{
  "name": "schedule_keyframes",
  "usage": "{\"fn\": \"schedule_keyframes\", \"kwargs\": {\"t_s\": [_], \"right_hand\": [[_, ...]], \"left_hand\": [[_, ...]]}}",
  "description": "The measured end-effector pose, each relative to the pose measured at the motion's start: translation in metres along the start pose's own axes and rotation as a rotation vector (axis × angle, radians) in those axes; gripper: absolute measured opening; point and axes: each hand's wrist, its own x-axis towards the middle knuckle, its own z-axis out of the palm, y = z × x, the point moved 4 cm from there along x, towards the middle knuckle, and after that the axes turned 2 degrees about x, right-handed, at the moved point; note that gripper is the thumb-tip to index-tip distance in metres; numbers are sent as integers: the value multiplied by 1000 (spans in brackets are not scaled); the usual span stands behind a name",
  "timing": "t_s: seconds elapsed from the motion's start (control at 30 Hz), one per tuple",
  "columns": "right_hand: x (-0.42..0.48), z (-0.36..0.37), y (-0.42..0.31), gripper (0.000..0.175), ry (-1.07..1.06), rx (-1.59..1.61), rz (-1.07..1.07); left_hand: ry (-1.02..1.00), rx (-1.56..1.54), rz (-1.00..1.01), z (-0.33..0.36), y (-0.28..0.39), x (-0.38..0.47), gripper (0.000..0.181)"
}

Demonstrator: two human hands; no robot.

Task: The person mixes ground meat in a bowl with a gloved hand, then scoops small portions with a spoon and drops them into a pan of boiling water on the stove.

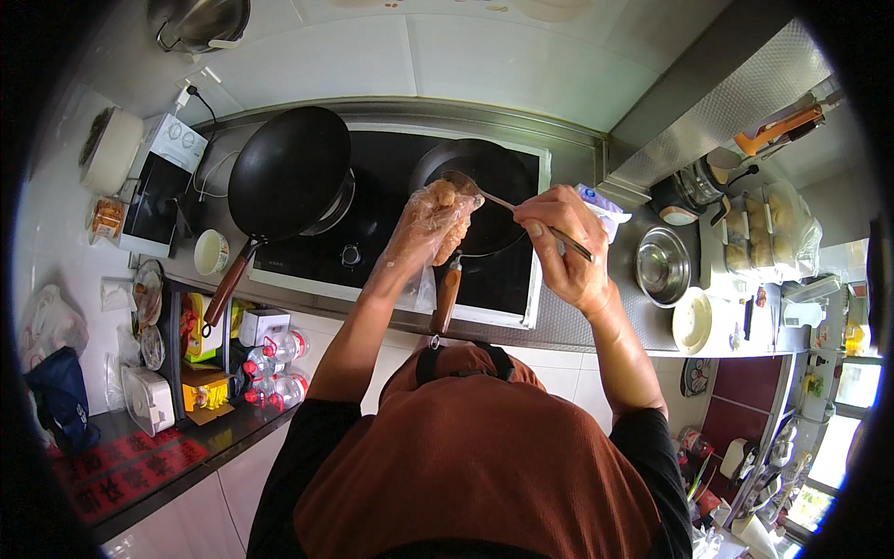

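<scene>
My left hand (422, 227), in a clear plastic glove, is closed around a lump of ground meat mixture (454, 241). Some of the mixture bulges out above the thumb and more shows below the fingers. In my right hand (569, 244), which is bare, I grip a metal spoon (497, 200) by its handle. The spoon's bowl meets the top of the lump at my left hand. Both hands are over a black frying pan (503, 164) with a wooden handle (447, 297). My left hand hides part of the pan's inside.
A black wok (290, 168) rests tilted on the left burner of the black cooktop (391, 157). A small bowl (211, 252) stands left of it. At right are a steel bowl (662, 265), a pale bowl (691, 321) and a purple-and-white packet (599, 209). Bottles (279, 370) stand lower left.
</scene>
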Motion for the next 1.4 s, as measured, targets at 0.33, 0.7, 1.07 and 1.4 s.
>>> {"fn": "schedule_keyframes", "kwargs": {"t_s": [0.33,0.7,1.07,1.4], "right_hand": [[-7,9,-39,24,-294,-169,-303],[-2,-19,-15,19,55,3,77],[-6,-10,-24,19,-60,47,-19],[-7,-10,-20,19,-32,2,93]], "left_hand": [[-51,-114,-98,-20,-22,9,28],[-15,-82,38,-6,-4,2,34],[9,-59,1,-6,-11,-1,33],[-29,12,-75,-7,-17,-1,31]]}}
